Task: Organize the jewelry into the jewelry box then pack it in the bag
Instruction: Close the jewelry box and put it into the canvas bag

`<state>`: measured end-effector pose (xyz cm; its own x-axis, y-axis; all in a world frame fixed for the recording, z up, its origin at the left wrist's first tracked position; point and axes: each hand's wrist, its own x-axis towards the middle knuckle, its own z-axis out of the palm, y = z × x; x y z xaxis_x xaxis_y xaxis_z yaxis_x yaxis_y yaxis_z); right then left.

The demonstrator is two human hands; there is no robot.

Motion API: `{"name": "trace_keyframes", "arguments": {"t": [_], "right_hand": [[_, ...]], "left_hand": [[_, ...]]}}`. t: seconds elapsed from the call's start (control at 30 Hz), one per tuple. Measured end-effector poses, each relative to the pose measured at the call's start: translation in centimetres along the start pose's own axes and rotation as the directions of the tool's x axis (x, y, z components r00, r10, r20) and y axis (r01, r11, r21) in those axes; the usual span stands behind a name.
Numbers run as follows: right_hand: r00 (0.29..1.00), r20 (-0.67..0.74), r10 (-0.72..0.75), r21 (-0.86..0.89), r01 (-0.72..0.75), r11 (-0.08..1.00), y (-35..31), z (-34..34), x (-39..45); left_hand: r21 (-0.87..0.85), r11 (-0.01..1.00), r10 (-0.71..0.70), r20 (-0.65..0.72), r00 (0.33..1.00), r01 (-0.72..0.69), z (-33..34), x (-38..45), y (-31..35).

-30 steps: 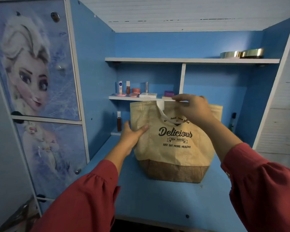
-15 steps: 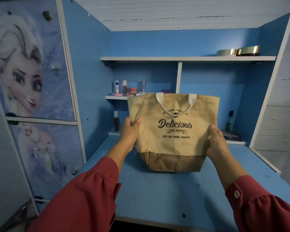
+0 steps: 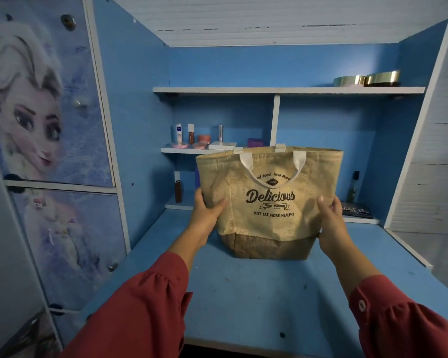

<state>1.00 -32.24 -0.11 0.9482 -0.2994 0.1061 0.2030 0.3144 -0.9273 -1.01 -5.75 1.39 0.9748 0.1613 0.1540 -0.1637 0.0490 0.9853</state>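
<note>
A beige jute tote bag (image 3: pixel 269 202) printed "Delicious" stands upright on the blue desk (image 3: pixel 256 293), white handles hanging down over its front. My left hand (image 3: pixel 207 210) grips the bag's left side, thumb on the front. On the opposite edge my right hand (image 3: pixel 330 218) holds the bag with its thumb up against the fabric. The bag's inside is hidden, so no jewelry box or jewelry shows.
Behind the bag a small shelf (image 3: pixel 192 150) carries cosmetics: a tube, bottles, jars, a white box. Gold round tins (image 3: pixel 367 80) sit on the top shelf. A dark palette (image 3: pixel 356 211) lies at the back right. A cabinet door with a cartoon print (image 3: pixel 44 99) stands left.
A second ago my right hand was at the bag's top by the handle; it moved down to the bag's right side. The handles dropped onto the bag's front.
</note>
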Motion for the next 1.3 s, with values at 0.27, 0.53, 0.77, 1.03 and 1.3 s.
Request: {"name": "trace_keyframes", "arguments": {"t": [0.27,0.53,0.77,1.03,1.3], "right_hand": [[0.994,-0.095,-0.044,-0.102,0.034,0.994,1.3,0.1,0.4],[0.978,-0.200,0.068,-0.034,-0.076,0.996,0.1,-1.3,1.0],[0.988,-0.072,0.134,-0.106,-0.141,0.984,-0.1,-1.8,0.1],[0.985,-0.084,0.148,-0.124,-0.158,0.980,1.2,-1.4,-0.3],[0.981,-0.179,0.078,-0.107,-0.098,0.989,-0.8,-3.6,1.3]], "left_hand": [[0.403,0.915,0.087,-0.156,0.984,-0.018,2.2,0.5,-2.2],[0.315,0.946,0.126,-0.129,0.984,-0.080,0.3,1.5,-2.5],[0.194,0.981,-0.001,-0.103,0.995,0.021,-0.5,1.2,-2.9],[0.101,0.986,-0.131,-0.025,0.991,0.133,0.5,0.7,-4.0],[0.187,0.982,-0.037,0.002,0.999,0.036,4.7,1.3,-4.0]]}}
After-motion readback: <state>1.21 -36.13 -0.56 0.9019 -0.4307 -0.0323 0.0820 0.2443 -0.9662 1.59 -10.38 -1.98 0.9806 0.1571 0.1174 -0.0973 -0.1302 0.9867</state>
